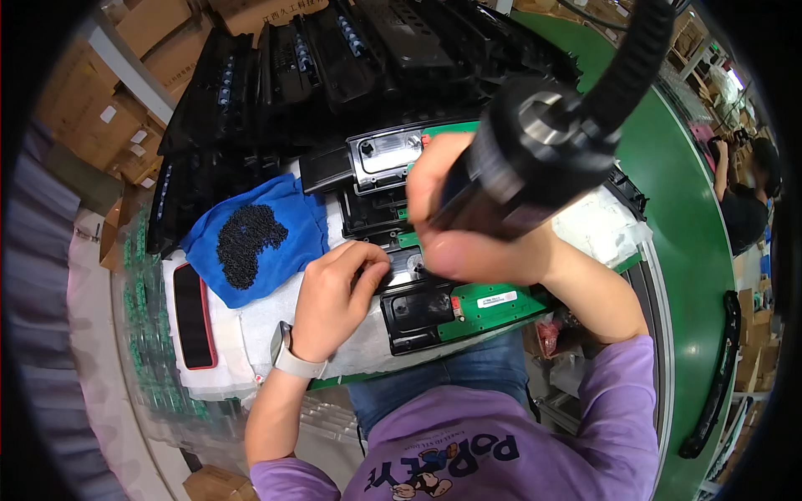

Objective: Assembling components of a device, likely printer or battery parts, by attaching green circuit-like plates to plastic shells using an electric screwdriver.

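Note:
My right hand (493, 257) is wrapped round a black electric screwdriver (522, 154), which is blurred and hides the spot below it. My left hand (332, 288) rests beside a silver metal plate (404, 267) on a black housing. Its fingers are curled and the thumb is close to the index finger; whatever lies between them is hidden. Nearer to me lies a black plastic housing (418, 311) with a green circuit board (493, 311) in it. A similar housing with a clear-looking silver plate (391, 159) lies farther away.
Small black screws (242, 250) are heaped on a blue cloth (302, 219) at left. A red-edged phone (194, 321) lies nearby. Several black housings (401, 42) are stacked at the back. A thick black cable (631, 71) rises from the screwdriver. Another person (748, 196) is far right.

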Tool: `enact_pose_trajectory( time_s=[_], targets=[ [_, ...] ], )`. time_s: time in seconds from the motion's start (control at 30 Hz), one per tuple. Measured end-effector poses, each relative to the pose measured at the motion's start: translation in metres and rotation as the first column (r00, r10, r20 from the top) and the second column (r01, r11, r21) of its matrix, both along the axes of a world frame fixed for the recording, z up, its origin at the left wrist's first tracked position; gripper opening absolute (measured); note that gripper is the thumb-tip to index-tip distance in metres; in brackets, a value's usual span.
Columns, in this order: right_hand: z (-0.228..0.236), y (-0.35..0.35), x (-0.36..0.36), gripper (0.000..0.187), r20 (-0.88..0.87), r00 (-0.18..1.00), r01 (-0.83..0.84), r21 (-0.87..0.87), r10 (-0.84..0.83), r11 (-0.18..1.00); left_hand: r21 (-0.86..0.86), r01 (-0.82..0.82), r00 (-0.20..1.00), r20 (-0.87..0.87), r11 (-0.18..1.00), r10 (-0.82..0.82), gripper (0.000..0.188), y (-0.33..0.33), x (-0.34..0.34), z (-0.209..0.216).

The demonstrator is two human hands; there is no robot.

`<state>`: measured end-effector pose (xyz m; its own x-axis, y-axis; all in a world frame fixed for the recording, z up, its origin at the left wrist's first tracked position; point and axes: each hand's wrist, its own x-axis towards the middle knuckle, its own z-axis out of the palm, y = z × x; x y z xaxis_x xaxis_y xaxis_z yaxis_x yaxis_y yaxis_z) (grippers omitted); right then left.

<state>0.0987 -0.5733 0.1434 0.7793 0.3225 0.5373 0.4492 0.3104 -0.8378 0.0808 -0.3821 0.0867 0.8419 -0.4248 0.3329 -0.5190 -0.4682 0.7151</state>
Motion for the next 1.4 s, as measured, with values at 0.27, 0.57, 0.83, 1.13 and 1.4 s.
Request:
enact_pose_trajectory(
  time_s=[0.27, 0.57, 0.83, 1.13, 1.4],
  targets=[
    [0.013, -0.015, -0.001, 0.026, 0.025, 0.988, -0.140, 0.559, 0.153, 0.817, -0.340, 0.039, 0.982, -0.160, 0.940, -0.099, 0.006, -0.004, -0.005, -0.011],
    [0.006, -0.014, -0.002, 0.026, 0.046, 0.989, -0.146, 0.538, 0.144, 0.830, -0.412, -0.043, 0.938, -0.331, 0.910, -0.106, 0.007, 0.000, -0.007, -0.017],
    [0.006, -0.007, -0.006, 0.034, 0.014, 1.000, -0.013, 0.452, 0.008, 0.892, -0.572, -0.190, 0.818, -0.541, 0.798, -0.193, 0.017, 0.002, -0.010, -0.018],
    [0.015, -0.049, 0.005, 0.027, -0.146, 0.984, 0.105, 0.037, -0.099, 0.994, 0.154, -0.485, 0.817, 0.430, 0.861, 0.383, 0.034, 0.050, 0.024, 0.012],
    [0.003, -0.056, 0.014, 0.026, -0.138, 0.967, 0.221, 0.020, -0.216, 0.975, 0.452, -0.630, 0.776, 0.346, 0.631, 0.526, 0.018, 0.111, 0.038, -0.004]
  ],
)
